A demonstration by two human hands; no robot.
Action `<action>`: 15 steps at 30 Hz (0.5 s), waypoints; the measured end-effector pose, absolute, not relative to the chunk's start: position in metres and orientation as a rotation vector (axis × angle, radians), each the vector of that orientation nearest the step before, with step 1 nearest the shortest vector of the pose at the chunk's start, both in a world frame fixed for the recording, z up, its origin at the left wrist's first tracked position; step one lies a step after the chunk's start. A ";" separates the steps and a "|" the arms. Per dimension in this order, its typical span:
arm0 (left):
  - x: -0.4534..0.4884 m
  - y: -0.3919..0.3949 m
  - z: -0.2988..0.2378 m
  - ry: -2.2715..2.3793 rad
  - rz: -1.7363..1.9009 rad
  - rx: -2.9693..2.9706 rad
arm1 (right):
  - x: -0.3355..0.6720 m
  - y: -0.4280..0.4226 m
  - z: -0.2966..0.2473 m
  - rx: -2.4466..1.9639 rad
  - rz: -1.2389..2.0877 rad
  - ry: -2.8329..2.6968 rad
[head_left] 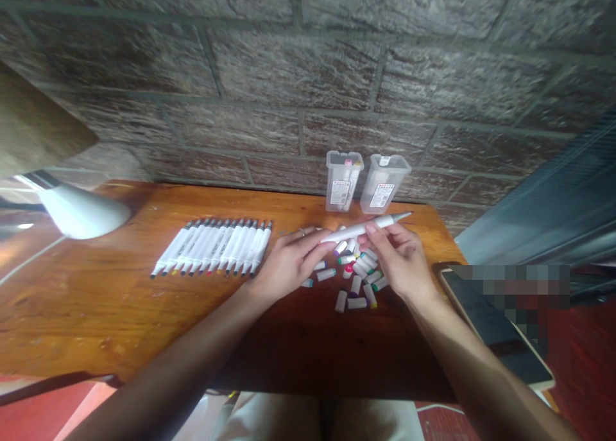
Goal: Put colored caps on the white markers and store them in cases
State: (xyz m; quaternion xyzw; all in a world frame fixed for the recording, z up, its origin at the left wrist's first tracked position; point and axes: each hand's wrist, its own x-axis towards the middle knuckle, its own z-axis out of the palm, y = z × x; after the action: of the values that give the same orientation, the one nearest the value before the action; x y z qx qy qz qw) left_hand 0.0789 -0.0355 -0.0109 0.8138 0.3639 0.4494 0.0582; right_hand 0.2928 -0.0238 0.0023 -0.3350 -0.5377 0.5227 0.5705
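Note:
A white marker (353, 231) is held up between my two hands, slanting up to the right, with a grey pointed tip at its right end. My left hand (289, 261) pinches its left end. The fingers of my right hand (400, 256) close around it near the tip. Beneath, a loose heap of white caps (357, 285) with coloured ends lies on the wooden table, partly hidden by my hands. Left of my left hand, several uncapped white markers (212, 247) lie side by side in a row.
Two clear plastic cases (339, 200) stand at the table's back edge by the brick wall (250, 75); the left one holds a few capped pieces. A lamp (81, 207) stands at left. A dark-screened tablet (495, 325) lies on the right. The wooden table (120, 306) ends before my lap.

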 end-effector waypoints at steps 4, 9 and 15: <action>0.081 -0.037 -0.015 1.117 1.357 2.455 | 0.292 -0.024 0.003 -0.796 1.249 -1.257; 0.081 -0.035 -0.016 1.139 1.349 2.475 | 0.287 -0.023 0.001 -0.822 1.223 -1.259; 0.083 -0.033 -0.008 1.194 1.359 2.402 | 0.286 -0.019 0.003 -0.809 1.175 -1.235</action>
State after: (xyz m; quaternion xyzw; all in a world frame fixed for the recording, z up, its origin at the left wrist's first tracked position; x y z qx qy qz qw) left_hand 0.0827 -0.0329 -0.0082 0.7970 0.3962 0.4509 0.0671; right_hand 0.2861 -0.0186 0.0026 -0.3470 -0.5299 0.5040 0.5872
